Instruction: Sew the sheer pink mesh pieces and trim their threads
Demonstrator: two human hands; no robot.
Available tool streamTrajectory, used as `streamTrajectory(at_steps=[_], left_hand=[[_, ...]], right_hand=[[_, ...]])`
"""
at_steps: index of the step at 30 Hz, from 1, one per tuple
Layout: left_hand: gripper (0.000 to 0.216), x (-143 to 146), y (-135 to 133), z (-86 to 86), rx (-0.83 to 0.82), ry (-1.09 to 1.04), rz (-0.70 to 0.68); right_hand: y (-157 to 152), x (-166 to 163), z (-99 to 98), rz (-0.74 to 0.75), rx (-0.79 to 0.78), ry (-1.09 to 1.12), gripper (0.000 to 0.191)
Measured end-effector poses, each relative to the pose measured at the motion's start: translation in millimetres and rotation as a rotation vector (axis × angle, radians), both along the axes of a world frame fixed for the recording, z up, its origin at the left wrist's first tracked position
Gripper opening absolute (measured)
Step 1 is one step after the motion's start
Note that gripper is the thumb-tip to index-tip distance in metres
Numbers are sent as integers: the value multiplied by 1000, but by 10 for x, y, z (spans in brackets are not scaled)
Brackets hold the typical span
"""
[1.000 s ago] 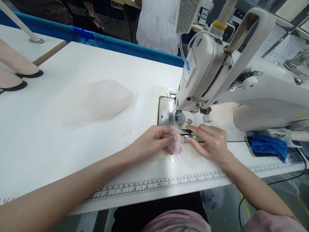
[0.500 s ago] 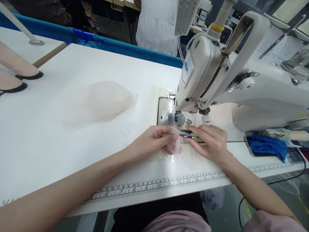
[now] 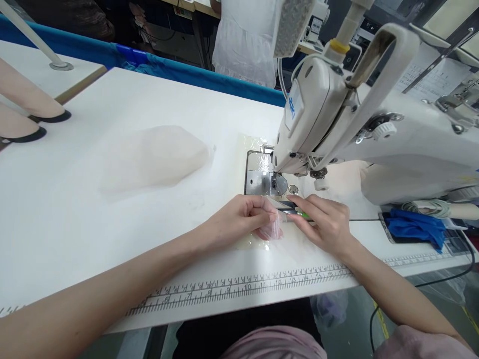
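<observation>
Mannequin forms (image 3: 26, 107): two pale shapes with black rims at the far left edge, on a neighbouring surface, well apart from the hands.
Fabric pile (image 3: 151, 157): sheer pale cloth lying flat on the white table (image 3: 75, 219), left of the machine and apart from both hands.
Ruler strip (image 3: 239, 286): printed scale running along the near table edge, below both forearms.
Left hand (image 3: 239, 219): curled loosely, thumb and fingertips pinched together on a small sheer pink fabric piece (image 3: 271, 230); the heel of the hand rests on the table.
Pink fabric piece: bunched under the left fingertips, just in front of the needle plate (image 3: 262, 179), touching the table; its shape is too crumpled to give an axis.
Snips (image 3: 295, 213): slim tool with a green handle, long axis lying nearly level across the view, dark tip pointing left toward the pink fabric and the left fingertips; whether tip and cloth touch cannot be told.
Right hand (image 3: 325, 224): fingers mostly extended and laid over the snips, forefinger along the top, closed lightly round the handle, palm down near the table.
Sewing machine (image 3: 374, 124): white head above and behind the hands, needle area just beyond the snips.
Blue cloth (image 3: 415, 227): crumpled at the right, beneath the machine arm.
</observation>
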State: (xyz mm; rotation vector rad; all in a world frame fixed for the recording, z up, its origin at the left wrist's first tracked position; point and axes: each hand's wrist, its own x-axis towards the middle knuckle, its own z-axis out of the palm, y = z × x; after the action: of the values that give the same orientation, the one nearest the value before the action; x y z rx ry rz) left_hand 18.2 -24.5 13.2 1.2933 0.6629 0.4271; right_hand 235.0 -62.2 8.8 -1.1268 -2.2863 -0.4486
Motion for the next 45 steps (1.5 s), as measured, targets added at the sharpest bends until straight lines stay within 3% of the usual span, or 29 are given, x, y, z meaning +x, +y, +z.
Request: streamTrajectory(at_steps=[19, 45], left_hand=[[24, 7, -8, 47, -61, -26, 35], [26, 20, -24, 55, -65, -9, 108]], right_hand=[[13, 39, -38, 77, 70, 12, 19], [31, 57, -22, 36, -37, 146, 24]])
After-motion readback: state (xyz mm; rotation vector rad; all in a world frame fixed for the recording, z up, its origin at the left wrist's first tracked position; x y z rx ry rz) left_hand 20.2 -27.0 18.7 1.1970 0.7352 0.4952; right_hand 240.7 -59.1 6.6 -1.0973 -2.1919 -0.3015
